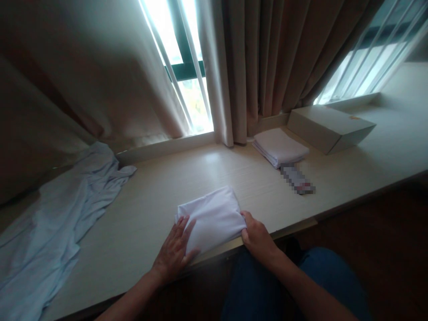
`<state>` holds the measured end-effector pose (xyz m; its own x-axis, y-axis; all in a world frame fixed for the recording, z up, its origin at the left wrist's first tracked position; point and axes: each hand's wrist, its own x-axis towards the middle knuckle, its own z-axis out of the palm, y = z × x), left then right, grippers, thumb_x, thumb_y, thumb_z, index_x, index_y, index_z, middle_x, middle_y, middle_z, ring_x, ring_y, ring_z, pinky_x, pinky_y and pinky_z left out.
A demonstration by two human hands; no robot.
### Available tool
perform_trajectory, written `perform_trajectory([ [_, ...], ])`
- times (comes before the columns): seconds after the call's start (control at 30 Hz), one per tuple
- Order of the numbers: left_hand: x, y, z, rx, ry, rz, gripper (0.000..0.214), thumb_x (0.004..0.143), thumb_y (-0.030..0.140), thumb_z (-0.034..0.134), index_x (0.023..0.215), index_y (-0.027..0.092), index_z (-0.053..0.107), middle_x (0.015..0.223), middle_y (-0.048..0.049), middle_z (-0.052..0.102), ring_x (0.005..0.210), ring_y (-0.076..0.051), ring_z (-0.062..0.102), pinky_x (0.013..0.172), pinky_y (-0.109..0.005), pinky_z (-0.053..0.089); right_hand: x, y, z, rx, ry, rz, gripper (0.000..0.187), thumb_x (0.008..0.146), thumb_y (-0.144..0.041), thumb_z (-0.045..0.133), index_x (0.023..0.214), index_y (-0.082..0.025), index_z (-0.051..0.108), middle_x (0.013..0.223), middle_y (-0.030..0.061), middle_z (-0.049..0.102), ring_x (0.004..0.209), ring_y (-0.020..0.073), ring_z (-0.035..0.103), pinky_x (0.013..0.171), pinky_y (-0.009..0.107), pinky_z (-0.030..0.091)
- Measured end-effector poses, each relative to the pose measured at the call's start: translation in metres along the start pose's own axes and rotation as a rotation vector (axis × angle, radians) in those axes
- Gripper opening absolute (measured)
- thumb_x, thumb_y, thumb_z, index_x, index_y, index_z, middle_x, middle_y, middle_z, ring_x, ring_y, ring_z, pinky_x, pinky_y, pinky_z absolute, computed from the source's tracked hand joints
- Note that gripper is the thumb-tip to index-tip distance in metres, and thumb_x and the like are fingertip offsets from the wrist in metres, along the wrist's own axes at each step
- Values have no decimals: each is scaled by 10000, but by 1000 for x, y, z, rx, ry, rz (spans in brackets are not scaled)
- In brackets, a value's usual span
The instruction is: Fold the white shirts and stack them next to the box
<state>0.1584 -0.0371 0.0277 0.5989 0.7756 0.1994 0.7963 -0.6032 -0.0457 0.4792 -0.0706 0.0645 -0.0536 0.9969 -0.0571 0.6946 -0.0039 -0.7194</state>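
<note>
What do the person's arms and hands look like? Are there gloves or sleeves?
There are no gloves on the left hand or the right hand. No sleeves show on the left arm or the right arm. I can see no watch, ring or bracelet. Blue trousers show below.

I see the near folded cloth [210, 216] as thin white fabric, smooth and matt. The table [150, 196] under it looks like pale wood-grain board with a faint sheen. On the left, the blue sheet [60, 223] is soft, crumpled cloth. Far right, the box [329, 127] looks like matt cardboard, and the folded stack [279, 147] beside it is white fabric. The curtains [284, 58] are thick, matt woven cloth.
</note>
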Motion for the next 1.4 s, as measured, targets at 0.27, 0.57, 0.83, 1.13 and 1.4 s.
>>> perform_trajectory([
  [0.27,0,0,-1,0,-23,-2,849,850,585,493,1527,214,141,1590,-101,182,1451,-329,161,1161,-506,243,15,28,-11,477,-334,216,623,839,-460,600,1322,-118,405,738,13,646,591,153,605,523,242,441],
  [0.57,1,2,-2,-11,-5,1,839,857,568,495,1528,228,123,1589,-96,186,1449,-328,171,1155,-517,251,26,26,12,641,-146,385,379,808,-294,654,1094,-189,430,638,-60,585,454,104,544,382,180,356],
  [0.83,0,1,-1,-21,13,2,847,845,585,503,1526,230,145,1589,-96,189,1447,-332,176,1157,-512,249,30,27,0,612,-303,319,382,867,-513,566,1037,-176,510,600,-28,612,433,117,567,394,190,400],
  [1.13,0,3,-2,-8,8,-3,843,851,577,497,1526,219,142,1590,-103,179,1449,-329,172,1157,-509,249,66,15,-5,170,-205,278,499,817,-612,553,641,-148,609,568,22,584,523,132,562,459,205,319],
  [1.4,0,4,-5,-14,13,-4,832,858,574,485,1528,225,137,1587,-101,193,1445,-330,185,1151,-508,261,66,20,2,132,-114,201,385,813,-498,584,700,-137,656,646,-3,594,638,124,528,529,206,282],
])
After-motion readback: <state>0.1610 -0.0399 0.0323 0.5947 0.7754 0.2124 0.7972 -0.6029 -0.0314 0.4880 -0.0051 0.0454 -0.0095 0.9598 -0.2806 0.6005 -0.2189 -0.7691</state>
